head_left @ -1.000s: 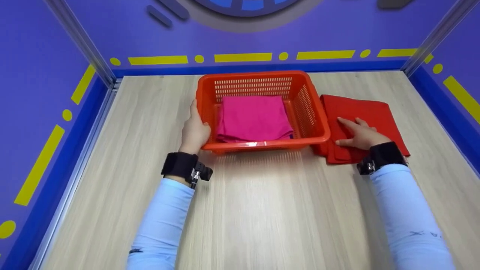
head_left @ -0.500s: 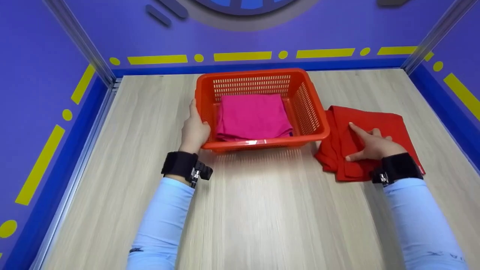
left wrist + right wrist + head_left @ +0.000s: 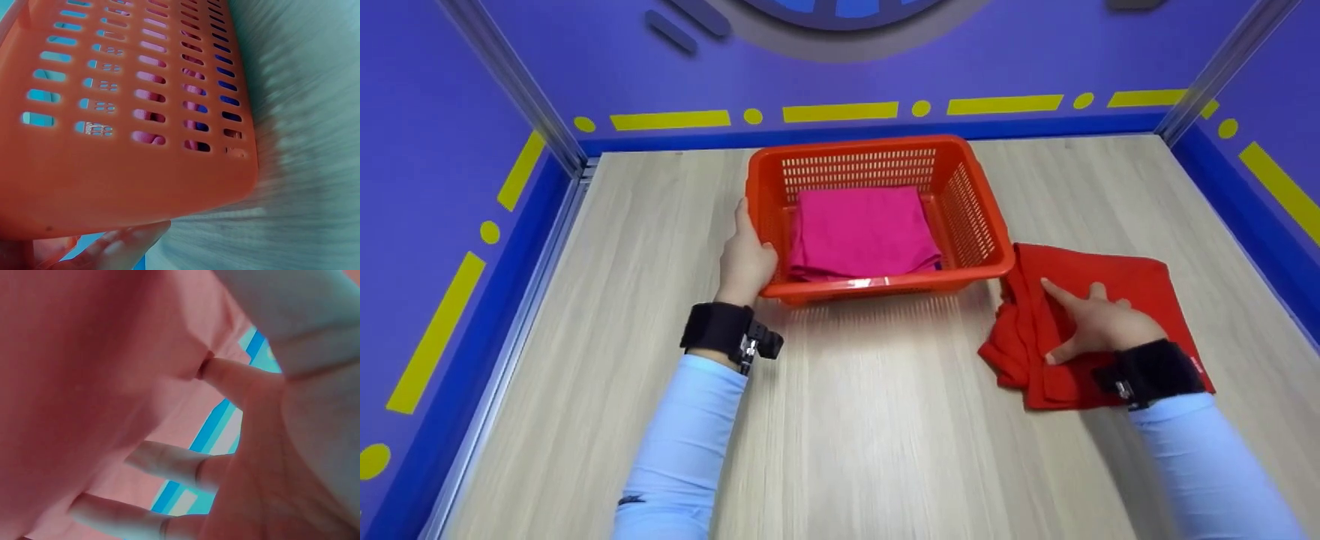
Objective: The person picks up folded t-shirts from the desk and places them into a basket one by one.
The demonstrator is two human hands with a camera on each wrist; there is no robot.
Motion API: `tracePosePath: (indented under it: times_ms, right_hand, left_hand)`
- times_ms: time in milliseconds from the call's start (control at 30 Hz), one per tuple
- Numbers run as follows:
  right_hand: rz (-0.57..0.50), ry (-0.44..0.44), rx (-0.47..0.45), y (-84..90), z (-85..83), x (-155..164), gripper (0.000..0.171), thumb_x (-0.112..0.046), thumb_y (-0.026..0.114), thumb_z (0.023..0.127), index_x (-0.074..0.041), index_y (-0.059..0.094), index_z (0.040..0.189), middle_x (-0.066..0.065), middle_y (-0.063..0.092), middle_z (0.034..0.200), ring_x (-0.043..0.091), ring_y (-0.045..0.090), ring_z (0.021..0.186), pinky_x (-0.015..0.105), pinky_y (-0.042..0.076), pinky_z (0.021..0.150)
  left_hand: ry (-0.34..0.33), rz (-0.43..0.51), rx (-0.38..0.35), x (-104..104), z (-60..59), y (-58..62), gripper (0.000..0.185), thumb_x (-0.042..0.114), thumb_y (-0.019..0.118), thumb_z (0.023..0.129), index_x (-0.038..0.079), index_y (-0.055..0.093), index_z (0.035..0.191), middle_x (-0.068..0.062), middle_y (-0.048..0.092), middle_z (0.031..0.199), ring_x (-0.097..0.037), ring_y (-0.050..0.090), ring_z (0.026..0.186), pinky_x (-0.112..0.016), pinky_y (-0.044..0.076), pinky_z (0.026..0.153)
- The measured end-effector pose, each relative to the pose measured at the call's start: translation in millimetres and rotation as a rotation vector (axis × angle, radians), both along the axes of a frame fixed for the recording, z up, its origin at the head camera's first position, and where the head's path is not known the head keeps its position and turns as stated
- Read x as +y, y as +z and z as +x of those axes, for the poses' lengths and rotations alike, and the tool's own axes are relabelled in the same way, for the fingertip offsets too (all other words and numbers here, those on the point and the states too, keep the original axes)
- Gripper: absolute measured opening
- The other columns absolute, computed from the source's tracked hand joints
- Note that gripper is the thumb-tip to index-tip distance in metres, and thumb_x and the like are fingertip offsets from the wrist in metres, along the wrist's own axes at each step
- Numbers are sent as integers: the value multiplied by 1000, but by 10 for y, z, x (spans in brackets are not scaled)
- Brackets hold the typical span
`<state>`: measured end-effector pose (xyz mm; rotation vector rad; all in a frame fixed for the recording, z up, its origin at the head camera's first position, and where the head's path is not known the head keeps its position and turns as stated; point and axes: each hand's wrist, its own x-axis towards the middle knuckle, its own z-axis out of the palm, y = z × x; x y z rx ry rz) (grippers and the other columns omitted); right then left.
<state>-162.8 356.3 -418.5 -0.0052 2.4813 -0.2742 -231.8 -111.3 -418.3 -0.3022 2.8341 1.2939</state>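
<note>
The folded red cloth [image 3: 1099, 315] lies on the counter just right of the basket, its left edge rumpled and bunched up near the basket's corner. It looks soft, limp and light, so I judge it will sag and come unfolded if lifted by one corner; the better hold is under the folded stack or across both long edges at once. My right hand [image 3: 1099, 326] rests on top of it with fingers spread fairly straight, pressing it flat to the counter; in the right wrist view the fingers [image 3: 169, 461] are extended against the fabric, not curled round it.

The orange perforated plastic basket [image 3: 769, 202] stands beside it, stiff and light by the look of it, with a slotted wall that gives an easy purchase at the rim. My left hand [image 3: 746, 259] holds its left wall near the front corner, thumb at the rim and palm against the side. Inside the basket lies a folded magenta cloth [image 3: 859, 232], flat on the bottom.

The pale wood-grain counter [image 3: 847, 420] seems smooth, so cloth and basket should both slide on it easily. Purple walls with yellow dashes and dots [image 3: 840, 112] close it in on three sides.
</note>
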Motion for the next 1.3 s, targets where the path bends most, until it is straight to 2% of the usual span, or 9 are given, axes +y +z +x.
tracePosePath:
  times_ms: [233, 400, 500, 867, 1100, 1300]
  right_hand:
    - [7, 24, 6, -5, 233, -189, 127, -53, 87, 71, -11, 11, 162, 49, 9, 144, 74, 27, 121, 80, 44, 80]
    - [19, 64, 29, -16, 390, -317, 125, -49, 90, 70, -10, 16, 162, 48, 17, 140, 62, 39, 108, 72, 50, 72]
    - [25, 83, 37, -26, 462, -384, 125, -48, 91, 68, -10, 18, 162, 48, 20, 138, 59, 41, 104, 68, 52, 69]
    - [65, 161, 33, -43, 602, -661, 124, -49, 91, 67, -11, 22, 162, 38, 33, 126, 53, 43, 98, 58, 56, 68]
    - [69, 204, 56, -56, 674, -870, 122, -49, 92, 67, -13, 24, 162, 40, 32, 134, 59, 43, 108, 64, 56, 74]
    - [68, 233, 86, -74, 728, -1075, 122, -48, 93, 65, -14, 25, 162, 40, 31, 137, 61, 41, 112, 60, 57, 73]
  left_hand:
    - [-2, -7, 13, 4, 4, -1, 79, 0, 47, 97, 12, 5, 164, -16, 57, 81, -30, 55, 68, -35, 43, 61]
    - [-5, -9, 18, 2, 17, -29, 80, 0, 47, 97, 12, 5, 164, -15, 55, 77, -30, 54, 66, -35, 40, 59]
    - [-1, -2, 7, 10, 17, -32, 80, 0, 47, 97, 13, 5, 164, -14, 55, 77, -30, 55, 67, -35, 42, 60]
    - [-7, 2, 15, -2, 2, 12, 79, 1, 47, 97, 11, 4, 164, -13, 53, 75, -30, 55, 69, -35, 43, 62]
    - [6, 19, -13, 11, -5, 38, 78, 1, 45, 99, 14, 3, 164, -10, 50, 74, -28, 53, 65, -33, 43, 61]
    - [1, 17, -3, 1, 0, 2, 79, 1, 46, 98, 13, 4, 164, -15, 55, 79, -31, 56, 72, -35, 43, 63]
